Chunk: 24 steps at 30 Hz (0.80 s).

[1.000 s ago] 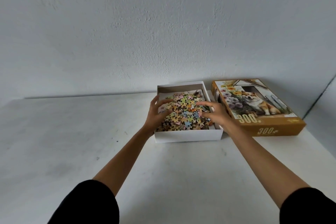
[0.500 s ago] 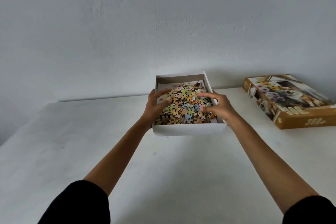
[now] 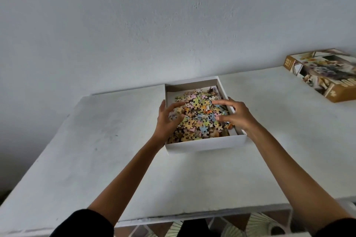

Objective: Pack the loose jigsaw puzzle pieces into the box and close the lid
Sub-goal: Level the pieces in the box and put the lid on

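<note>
The white box bottom sits on the table, heaped with colourful puzzle pieces. My left hand is at its left wall, thumb outside the wall and curved fingers inside on the pieces. My right hand lies over the right wall, fingers spread and resting on top of the pile. The orange lid, printed with a dog and flowers, lies face up far to the right, well apart from the box.
The white table stands against a pale wall. Its left edge and near edge are in view, with patterned floor showing below the near edge.
The box has slid left, away from the lid that was right beside it. Both hands stayed on the box and the pieces. The view has swung left, so the lid now lies at the frame's right edge.
</note>
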{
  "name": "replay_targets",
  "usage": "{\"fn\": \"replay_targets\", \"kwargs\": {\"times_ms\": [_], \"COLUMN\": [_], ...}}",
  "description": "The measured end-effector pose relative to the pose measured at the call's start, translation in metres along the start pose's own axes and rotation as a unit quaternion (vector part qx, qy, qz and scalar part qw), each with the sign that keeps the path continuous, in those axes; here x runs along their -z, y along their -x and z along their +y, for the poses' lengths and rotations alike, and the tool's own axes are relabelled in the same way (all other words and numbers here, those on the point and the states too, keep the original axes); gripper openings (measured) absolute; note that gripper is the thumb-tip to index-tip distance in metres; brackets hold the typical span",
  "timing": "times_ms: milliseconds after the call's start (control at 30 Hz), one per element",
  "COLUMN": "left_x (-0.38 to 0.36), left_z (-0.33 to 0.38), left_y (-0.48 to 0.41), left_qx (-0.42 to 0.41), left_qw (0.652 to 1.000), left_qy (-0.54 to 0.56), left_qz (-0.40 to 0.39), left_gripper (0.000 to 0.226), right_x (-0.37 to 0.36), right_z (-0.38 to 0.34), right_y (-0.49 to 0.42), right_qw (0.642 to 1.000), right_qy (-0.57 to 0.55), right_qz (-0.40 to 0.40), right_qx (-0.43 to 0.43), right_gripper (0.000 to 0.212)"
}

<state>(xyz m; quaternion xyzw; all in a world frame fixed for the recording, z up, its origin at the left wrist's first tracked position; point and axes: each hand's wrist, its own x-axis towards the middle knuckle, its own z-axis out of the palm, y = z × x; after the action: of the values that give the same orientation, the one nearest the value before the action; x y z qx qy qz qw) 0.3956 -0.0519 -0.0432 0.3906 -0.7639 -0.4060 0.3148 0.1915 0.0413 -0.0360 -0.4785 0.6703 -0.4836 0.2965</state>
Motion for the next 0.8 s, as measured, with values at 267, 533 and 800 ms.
{"fn": "replay_targets", "kwargs": {"times_ms": [267,533,800], "left_x": [-0.012,-0.032,-0.032], "left_z": [-0.010,-0.005,-0.001], "left_y": [0.023,0.017,-0.034], "left_qx": [0.038,-0.068,-0.027], "left_qw": [0.990,0.912,0.925], "left_qy": [-0.139,-0.352,-0.367], "left_qz": [-0.007,-0.198,-0.095], "left_gripper": [0.034,0.046,0.049], "right_x": [-0.011,-0.033,-0.040], "right_z": [0.009,0.008,0.003], "right_y": [0.019,0.004,-0.047], "right_qw": [0.995,0.897,0.915], "right_qy": [0.097,0.423,0.393], "right_qz": [0.007,-0.080,-0.030], "right_qx": [-0.005,0.101,0.087], "right_gripper": [0.043,0.049,0.046]}}
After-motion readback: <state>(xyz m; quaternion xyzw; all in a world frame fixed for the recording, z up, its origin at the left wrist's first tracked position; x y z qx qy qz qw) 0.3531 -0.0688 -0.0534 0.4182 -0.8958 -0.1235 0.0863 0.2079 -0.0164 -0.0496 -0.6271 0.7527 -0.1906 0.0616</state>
